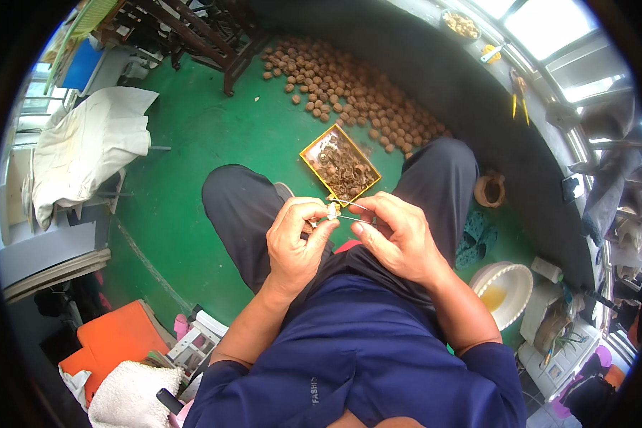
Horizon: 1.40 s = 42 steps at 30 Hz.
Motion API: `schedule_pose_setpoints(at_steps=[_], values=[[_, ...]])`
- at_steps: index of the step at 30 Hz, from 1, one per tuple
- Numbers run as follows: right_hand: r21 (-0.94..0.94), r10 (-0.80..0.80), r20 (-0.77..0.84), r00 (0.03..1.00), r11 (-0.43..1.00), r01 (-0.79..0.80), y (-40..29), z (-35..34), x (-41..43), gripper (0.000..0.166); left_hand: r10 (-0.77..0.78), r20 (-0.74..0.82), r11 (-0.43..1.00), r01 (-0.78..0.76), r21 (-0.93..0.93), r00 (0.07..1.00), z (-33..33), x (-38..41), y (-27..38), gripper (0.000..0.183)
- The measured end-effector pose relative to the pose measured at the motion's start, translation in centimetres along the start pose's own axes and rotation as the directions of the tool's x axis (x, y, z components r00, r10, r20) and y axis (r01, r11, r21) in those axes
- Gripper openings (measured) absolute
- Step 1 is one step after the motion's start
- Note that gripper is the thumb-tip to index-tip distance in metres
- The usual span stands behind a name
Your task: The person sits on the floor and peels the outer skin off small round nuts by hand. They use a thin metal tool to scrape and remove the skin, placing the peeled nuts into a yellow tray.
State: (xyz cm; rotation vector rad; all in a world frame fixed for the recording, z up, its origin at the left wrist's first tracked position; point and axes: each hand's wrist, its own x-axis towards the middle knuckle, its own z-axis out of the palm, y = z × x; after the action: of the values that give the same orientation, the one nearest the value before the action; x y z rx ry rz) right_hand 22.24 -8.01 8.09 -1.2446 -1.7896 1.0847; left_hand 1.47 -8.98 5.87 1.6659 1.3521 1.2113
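Note:
My left hand [298, 243] pinches a pale walnut kernel piece [333, 210] between thumb and fingertips. A brown bit of walnut shell [308, 228] shows beneath its fingers, partly hidden. In my right hand [398, 235] is a pair of thin metal tweezers [352, 217], their tips at the kernel. Just beyond both hands, on the floor, a shallow yellow-rimmed box [318, 139] holds broken walnut shells [342, 166].
Whole walnuts [353, 91] lie heaped on the green floor [192, 134] along the dark wall. Pliers with yellow handles [519, 96] and a bowl of kernels [460, 25] rest on the sill. At right stand a clay pot [490, 189] and a white basin [518, 297].

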Motion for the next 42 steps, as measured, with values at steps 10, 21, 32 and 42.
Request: schedule_pose_setpoints(at_steps=[10,21,32,42], values=[[-0.496,-0.122,0.035,0.992,0.859,0.123,-3.1,-2.7,0.1,0.035,0.102,-0.002,0.990,-0.102,0.096,0.995,-0.8,0.9,-0.4,0.029],[-0.626,-0.119,0.178,0.977,0.752,0.206,-4.0,-3.9,0.8,0.028,0.105,0.120,0.983,-0.121,0.140,0.987,-1.2,1.4,0.0,0.027],[-0.665,-0.089,0.278,0.957,0.701,0.258,-4.0,-3.8,1.2,0.014,0.143,0.184,0.969,-0.175,0.172,0.973,-1.1,1.2,0.2,0.028],[-0.641,-0.100,0.280,0.955,0.721,0.264,-3.7,-4.2,1.3,0.014,0.079,0.176,0.982,-0.108,0.158,0.981,-1.1,1.2,-0.1,0.025]])
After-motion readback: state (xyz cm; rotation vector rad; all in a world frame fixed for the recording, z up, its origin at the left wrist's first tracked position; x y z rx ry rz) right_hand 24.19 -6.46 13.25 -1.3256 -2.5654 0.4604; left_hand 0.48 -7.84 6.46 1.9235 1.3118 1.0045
